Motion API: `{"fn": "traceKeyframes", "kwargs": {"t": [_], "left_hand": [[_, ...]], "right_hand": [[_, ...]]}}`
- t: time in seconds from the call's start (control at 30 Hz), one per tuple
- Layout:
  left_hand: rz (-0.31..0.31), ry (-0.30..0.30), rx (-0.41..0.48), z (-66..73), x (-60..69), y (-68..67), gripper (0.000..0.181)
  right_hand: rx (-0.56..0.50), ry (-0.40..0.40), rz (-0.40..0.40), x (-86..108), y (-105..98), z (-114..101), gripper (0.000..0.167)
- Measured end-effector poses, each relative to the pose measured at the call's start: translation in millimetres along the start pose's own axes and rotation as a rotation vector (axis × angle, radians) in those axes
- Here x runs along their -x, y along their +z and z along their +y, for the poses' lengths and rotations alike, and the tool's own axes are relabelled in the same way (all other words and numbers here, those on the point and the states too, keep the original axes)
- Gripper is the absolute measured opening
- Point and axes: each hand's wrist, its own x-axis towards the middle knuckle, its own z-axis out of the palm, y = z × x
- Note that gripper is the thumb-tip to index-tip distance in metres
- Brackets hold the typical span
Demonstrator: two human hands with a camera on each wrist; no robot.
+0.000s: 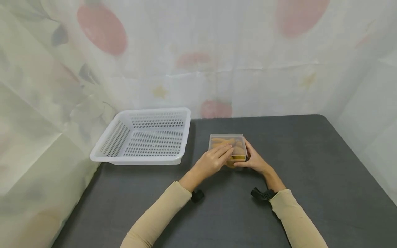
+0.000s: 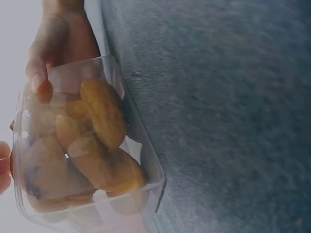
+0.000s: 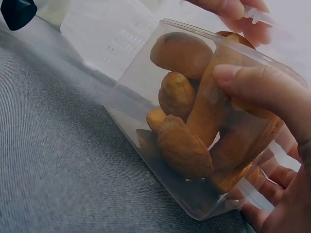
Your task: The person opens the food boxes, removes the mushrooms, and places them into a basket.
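Observation:
A clear plastic box (image 3: 146, 97) stands on the dark table, holding several brown, rounded, oblong pieces (image 3: 184, 145) whose exact kind I cannot tell. My right hand (image 1: 255, 162) grips the box at its right side, the thumb across one wall and the fingers round the other side. Over the box top is my left hand (image 1: 212, 161), pinching the edge of a clear lid (image 3: 262, 17). That lid lies over the pieces; how far it is seated cannot be made out. In the left wrist view only the left fingertips (image 2: 4, 167) show, beside the box rim.
To the left at the back of the table (image 1: 294, 144) stands a white perforated plastic basket (image 1: 139, 160). A patterned curtain (image 1: 248, 69) hangs behind the table and along its left side. Each wrist carries a black band.

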Motion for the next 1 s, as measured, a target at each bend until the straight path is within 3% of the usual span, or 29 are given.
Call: {"fn": "traceKeyframes", "kwargs": {"t": [0.3, 0.53, 0.83, 1.0], "left_hand": [[0.013, -0.034, 0.025, -3.3, -7.3, 0.7, 0.037], [0.073, -0.051, 0.047, -10.1, -14.4, 1.2, 0.032], [0.137, -0.131, 0.083, -22.9, -29.3, -5.0, 0.032], [0.146, -0.143, 0.109, -29.7, -29.8, -6.9, 0.031]], "right_hand": [[-0.064, 0.027, 0.030, 3.9, -6, -5, 0.099], [-0.081, -0.004, 0.096, 2.6, -5, -7, 0.093], [-0.053, -0.011, 0.185, 3.6, -4, -9, 0.090], [-0.038, -0.025, 0.176, 3.1, -3, -7, 0.085]]}}
